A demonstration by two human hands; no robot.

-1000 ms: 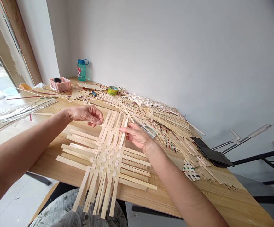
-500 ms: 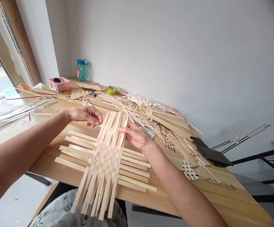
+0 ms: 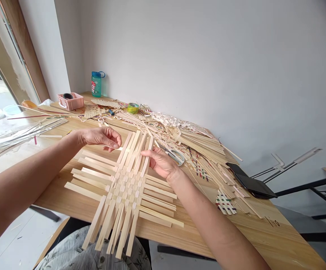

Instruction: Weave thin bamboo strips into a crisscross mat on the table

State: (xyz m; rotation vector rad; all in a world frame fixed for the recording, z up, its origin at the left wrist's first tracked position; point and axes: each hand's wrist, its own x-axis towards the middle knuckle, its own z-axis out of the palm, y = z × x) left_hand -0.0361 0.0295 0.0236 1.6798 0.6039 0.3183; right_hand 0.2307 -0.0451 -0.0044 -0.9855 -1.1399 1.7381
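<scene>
A woven panel of pale flat wooden strips (image 3: 125, 187) lies over the table's near edge, its loose ends spreading out on all sides. At its upper left, my left hand (image 3: 102, 138) pinches a pale strip (image 3: 124, 149) whose visible end reaches in among the upright strips. My right hand (image 3: 162, 162) grips the upright strips at the panel's upper right, thumb on top and fingers partly hidden below. Just beyond the right hand rests a pair of scissors with light grey handles (image 3: 176, 156).
Loose strips (image 3: 202, 144) and scraps are heaped along the wall side of the wooden table (image 3: 196, 234). Farther back stand a pink basket (image 3: 71, 103), a teal bottle (image 3: 96, 86) and a yellow-green tape roll (image 3: 133, 108). A black flat object (image 3: 251, 183) lies at the right edge.
The strip in my left hand now shows among the upright strips. Some upright strips at the top appear lifted apart, and the panel has shifted slightly left. Both hands stay nearly in place.
</scene>
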